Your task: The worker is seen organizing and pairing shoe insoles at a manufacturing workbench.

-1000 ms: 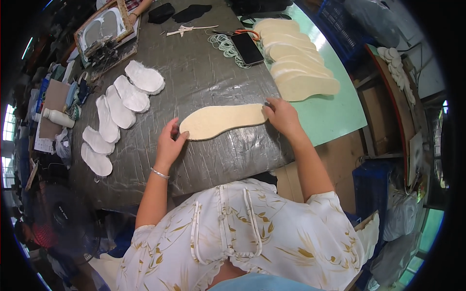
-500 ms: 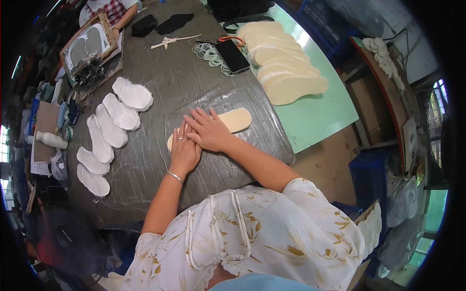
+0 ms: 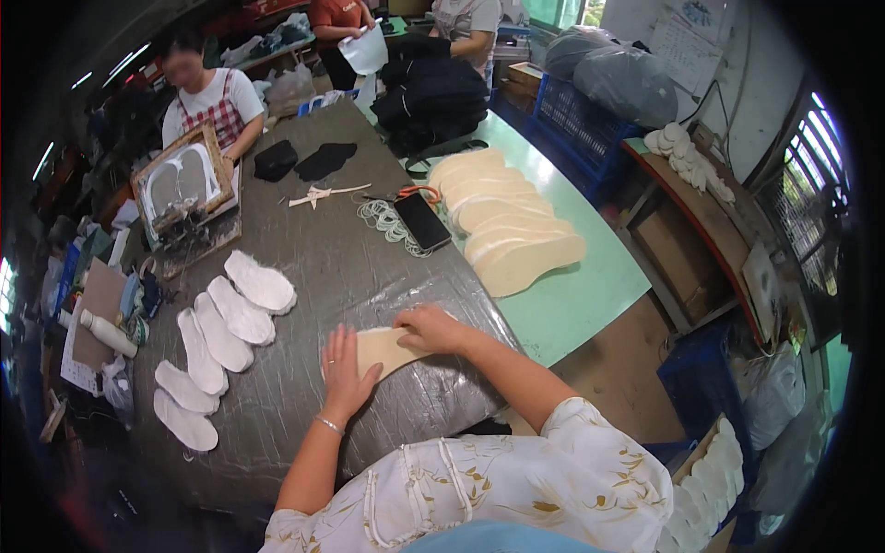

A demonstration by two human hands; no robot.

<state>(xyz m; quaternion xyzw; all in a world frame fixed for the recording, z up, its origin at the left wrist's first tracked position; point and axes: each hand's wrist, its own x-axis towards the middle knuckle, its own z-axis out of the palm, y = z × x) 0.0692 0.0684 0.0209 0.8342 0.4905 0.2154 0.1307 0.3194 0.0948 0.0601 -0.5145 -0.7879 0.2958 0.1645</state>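
A cream insole (image 3: 380,348) lies slantwise on the dark, plastic-covered table (image 3: 304,405) in front of me. My left hand (image 3: 343,376) rests flat over its left end, fingers stretched and thumb apart. Farther along, my right hand (image 3: 433,330) has its fingers curled onto the insole's upper edge; the palm hides the right end. To the left, several white fluffy insoles (image 3: 228,336) lie overlapping in a slanting row. A fanned row of cream insoles (image 3: 525,249) covers part of the pale green tabletop (image 3: 590,309) on the right.
A phone (image 3: 422,224), a bundle of pale cord (image 3: 383,219) and orange-handled scissors (image 3: 419,193) lie beyond my hands. A wooden-framed screen (image 3: 184,184) stands far left beside a co-worker (image 3: 217,106). Black stacked pieces (image 3: 433,97) sit at the back. A white bottle (image 3: 108,332) is at left.
My hands lay one over the other on the insole; they are now apart, the right one shifted right along it. The view has tilted up, showing more of the room and other people.
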